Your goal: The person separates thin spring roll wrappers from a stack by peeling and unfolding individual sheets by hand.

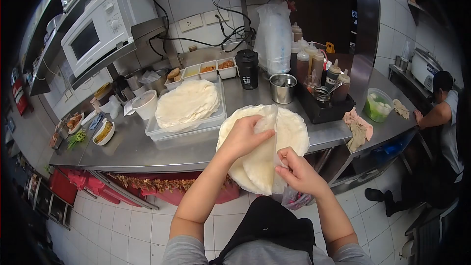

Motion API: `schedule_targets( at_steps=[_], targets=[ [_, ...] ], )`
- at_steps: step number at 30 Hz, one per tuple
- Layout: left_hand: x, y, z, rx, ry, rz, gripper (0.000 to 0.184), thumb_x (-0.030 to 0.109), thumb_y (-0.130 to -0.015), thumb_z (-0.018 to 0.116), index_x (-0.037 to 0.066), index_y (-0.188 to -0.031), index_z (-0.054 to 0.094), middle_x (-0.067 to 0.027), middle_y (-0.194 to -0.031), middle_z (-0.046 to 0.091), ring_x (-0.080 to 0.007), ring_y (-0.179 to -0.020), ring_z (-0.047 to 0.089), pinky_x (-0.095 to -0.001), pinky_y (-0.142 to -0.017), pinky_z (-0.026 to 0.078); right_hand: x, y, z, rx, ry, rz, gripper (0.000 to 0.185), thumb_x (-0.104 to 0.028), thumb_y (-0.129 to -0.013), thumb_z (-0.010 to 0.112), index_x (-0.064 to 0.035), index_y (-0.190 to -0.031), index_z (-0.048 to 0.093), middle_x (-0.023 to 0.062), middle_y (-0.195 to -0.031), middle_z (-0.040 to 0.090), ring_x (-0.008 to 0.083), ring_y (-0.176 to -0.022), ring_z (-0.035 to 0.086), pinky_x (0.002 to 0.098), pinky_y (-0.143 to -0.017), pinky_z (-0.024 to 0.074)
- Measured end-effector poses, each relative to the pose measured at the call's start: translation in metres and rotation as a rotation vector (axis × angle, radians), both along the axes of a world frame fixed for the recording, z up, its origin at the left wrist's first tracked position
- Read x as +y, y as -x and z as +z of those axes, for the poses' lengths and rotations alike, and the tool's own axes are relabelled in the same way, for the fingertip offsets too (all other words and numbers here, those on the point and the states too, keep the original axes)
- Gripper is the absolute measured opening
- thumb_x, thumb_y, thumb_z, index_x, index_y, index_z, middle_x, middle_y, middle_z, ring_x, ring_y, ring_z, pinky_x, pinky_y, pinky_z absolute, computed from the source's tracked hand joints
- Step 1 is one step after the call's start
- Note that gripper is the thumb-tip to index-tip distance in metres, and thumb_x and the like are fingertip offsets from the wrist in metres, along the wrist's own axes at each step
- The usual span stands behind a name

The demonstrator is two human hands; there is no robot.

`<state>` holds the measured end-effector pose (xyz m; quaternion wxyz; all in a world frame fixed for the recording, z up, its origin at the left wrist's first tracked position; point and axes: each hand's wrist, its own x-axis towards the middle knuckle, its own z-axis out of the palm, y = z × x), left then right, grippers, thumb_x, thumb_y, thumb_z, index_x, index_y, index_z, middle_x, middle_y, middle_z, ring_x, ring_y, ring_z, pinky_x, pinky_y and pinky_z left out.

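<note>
Cream-white stacked round dough sheets [293,127], at grey steel counter [191,154] edge | left hand [247,138]: clamped on folded top sheet [260,164] | right hand [300,172]: pinched on its edge

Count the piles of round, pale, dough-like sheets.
2: the first pile in the clear tray, the second pile beneath the left hand and right hand, at the front edge of the counter. More could be hidden.

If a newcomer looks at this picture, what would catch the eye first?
Probably the centre, where the left hand lies on a thin pale sheet and the right hand pinches its edge, over a round pale stack. Next, perhaps, the pale pile in a clear tray to the left, then the white microwave at upper left.
</note>
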<state>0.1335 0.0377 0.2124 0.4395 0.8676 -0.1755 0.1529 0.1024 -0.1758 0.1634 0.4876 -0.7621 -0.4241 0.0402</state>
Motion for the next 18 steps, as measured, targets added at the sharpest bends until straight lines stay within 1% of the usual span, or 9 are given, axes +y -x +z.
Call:
schedule_targets(
  at_steps=[3,4,7,9,11,12,15,16,18],
  targets=[
    [-0.014,0.002,0.006,0.067,-0.045,0.043,0.032,0.028,-0.081,0.07,-0.003,-0.086,0.067,-0.0203,-0.066,0.063,-0.0282,-0.064,0.064,-0.0398,-0.061,0.048,-0.004,0.005,0.009,0.126,-0.281,-0.105,0.038,-0.01,-0.088,0.064,-0.0055,-0.114,0.037,-0.002,-0.082,0.053,0.0039,-0.068,0.046,0.0211,-0.059,0.0374],
    [-0.02,0.006,0.007,0.046,-0.049,0.051,0.031,0.028,-0.082,0.069,-0.002,-0.084,0.066,-0.0198,-0.064,0.061,-0.029,-0.061,0.063,-0.0403,-0.059,0.047,-0.004,0.001,0.01,0.105,-0.409,-0.159,0.045,-0.021,-0.087,0.068,-0.0032,-0.114,0.036,-0.0006,-0.074,0.047,0.0097,-0.057,0.041,0.0275,-0.054,0.0365],
    [-0.035,0.022,0.012,-0.036,-0.079,0.051,0.029,0.027,-0.084,0.068,-0.001,-0.08,0.065,-0.0186,-0.059,0.058,-0.0309,-0.055,0.059,-0.0409,-0.055,0.045,-0.001,-0.006,0.021,-0.028,-0.426,-0.335,0.053,-0.02,-0.087,0.068,-0.0016,-0.122,0.033,-0.0002,-0.073,0.045,0.0091,-0.058,0.041,0.0253,-0.055,0.0374],
    [-0.039,0.029,0.015,-0.12,-0.117,0.022,0.029,0.027,-0.085,0.067,-0.001,-0.081,0.065,-0.0183,-0.059,0.058,-0.0317,-0.054,0.058,-0.04,-0.054,0.044,-0.002,-0.004,0.025,-0.035,-0.343,-0.375,0.053,-0.017,-0.088,0.065,0.0,-0.128,0.035,0.0064,-0.086,0.055,0.0137,-0.073,0.054,0.0269,-0.069,0.0445],
    [-0.031,0.026,0.016,-0.102,-0.061,0.071,0.025,0.023,-0.088,0.066,-0.002,-0.085,0.067,-0.0116,-0.064,0.064,-0.0161,-0.058,0.058,-0.032,-0.054,0.046,0.0,-0.009,0.02,-0.195,-0.328,-0.421,0.048,-0.014,-0.089,0.063,0.0008,-0.127,0.038,0.0093,-0.098,0.06,0.0155,-0.087,0.058,0.0279,-0.08,0.0461],
    [-0.024,0.024,0.015,-0.094,-0.033,0.097,0.023,0.021,-0.089,0.066,-0.002,-0.087,0.067,-0.0082,-0.066,0.067,-0.0083,-0.059,0.057,-0.0279,-0.054,0.046,-0.002,-0.013,0.016,-0.08,-0.418,-0.394,0.046,-0.012,-0.089,0.062,0.0009,-0.127,0.04,0.0096,-0.103,0.059,0.0154,-0.093,0.057,0.0282,-0.084,0.045],
    [0.004,0.018,0.005,-0.215,0.142,0.125,0.025,0.022,-0.088,0.066,-0.002,-0.083,0.065,-0.0154,-0.06,0.059,-0.0174,-0.052,0.058,-0.034,-0.052,0.042,-0.023,-0.02,0.003,0.206,-0.61,-0.33,0.042,-0.008,-0.09,0.06,0.001,-0.126,0.042,0.009,-0.114,0.058,0.0142,-0.105,0.054,0.0283,-0.093,0.0422],
    [0.012,0.018,0.002,-0.175,0.197,0.116,0.022,0.02,-0.089,0.066,-0.003,-0.087,0.066,-0.0123,-0.063,0.063,-0.0098,-0.057,0.058,-0.0308,-0.053,0.044,-0.031,-0.017,0.004,0.257,-0.624,-0.324,0.041,-0.007,-0.09,0.06,0.001,-0.126,0.042,0.008,-0.115,0.057,0.0133,-0.106,0.053,0.0279,-0.094,0.0417],
    [0.022,0.021,-0.001,-0.169,0.293,0.13,0.023,0.02,-0.089,0.067,-0.003,-0.089,0.067,-0.0109,-0.066,0.066,-0.0088,-0.06,0.059,-0.0294,-0.055,0.045,-0.042,-0.013,0.0,0.31,-0.632,-0.33,0.041,-0.007,-0.09,0.061,0.0001,-0.126,0.042,0.0071,-0.114,0.057,0.0124,-0.106,0.052,0.0277,-0.094,0.0415]
  ],
)
